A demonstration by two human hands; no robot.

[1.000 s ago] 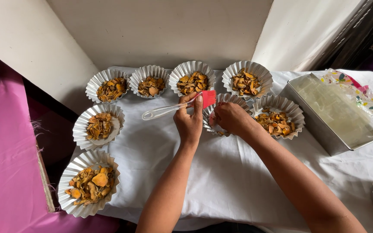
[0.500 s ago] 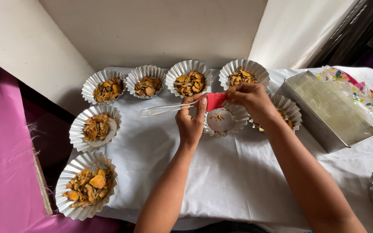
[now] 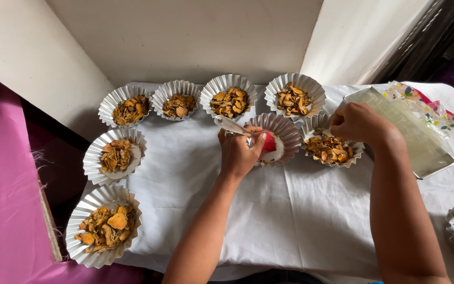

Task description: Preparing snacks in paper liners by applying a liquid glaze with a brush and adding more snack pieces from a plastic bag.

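My left hand (image 3: 239, 152) grips a spatula (image 3: 231, 125) with a clear handle and a red head; the head rests inside a fluted foil cup (image 3: 286, 132) that holds a little white residue. My right hand (image 3: 361, 123) hovers with fingers curled over the foil cup of orange-brown dried slices (image 3: 331, 150) to the right. I cannot see anything held in it. Both cups stand on a white cloth (image 3: 300, 215).
Three filled foil cups (image 3: 229, 100) and a fourth (image 3: 295, 97) line the back, with two more (image 3: 115, 155) down the left. A metal tray (image 3: 421, 142) and a colourful packet (image 3: 432, 113) lie at right. A pink cloth (image 3: 1, 200) covers the left side.
My right hand has moved from the middle cup to the right, over the filled cup. The spatula's red head has dropped into the nearly empty middle cup.
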